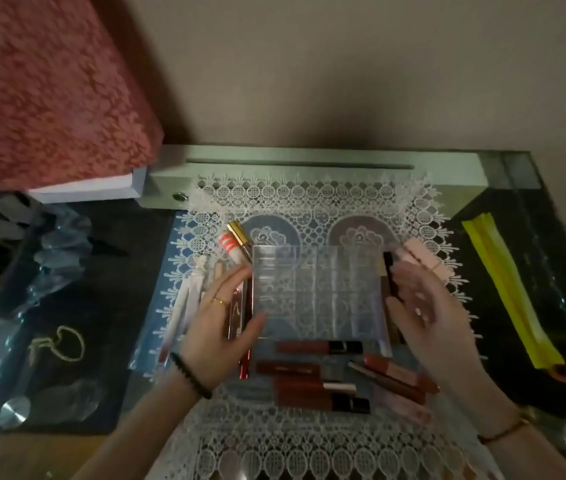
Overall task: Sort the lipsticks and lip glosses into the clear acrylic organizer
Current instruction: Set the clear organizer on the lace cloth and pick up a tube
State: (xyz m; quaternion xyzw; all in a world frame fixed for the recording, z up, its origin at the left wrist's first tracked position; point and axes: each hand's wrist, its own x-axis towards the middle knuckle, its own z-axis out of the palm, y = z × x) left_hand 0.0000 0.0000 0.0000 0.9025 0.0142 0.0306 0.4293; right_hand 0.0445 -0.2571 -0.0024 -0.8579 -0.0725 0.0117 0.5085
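Hands flank the empty organizer [319,292], left hand [222,327] and right hand [427,317] both open and holding nothing, lip glosses [319,379] all unsorted around it.

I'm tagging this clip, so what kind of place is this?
Probably a home dressing or vanity table: a white lace runner over a dark glass top, lip glosses scattered around a clear acrylic organizer, and a plain wall behind.

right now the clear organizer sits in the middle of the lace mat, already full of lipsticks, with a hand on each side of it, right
Not quite. The head view shows the clear organizer empty: lace shows through its compartments. The lip glosses lie on the lace mat around it. The rest holds: it sits mid-mat, left hand and right hand flanking it.
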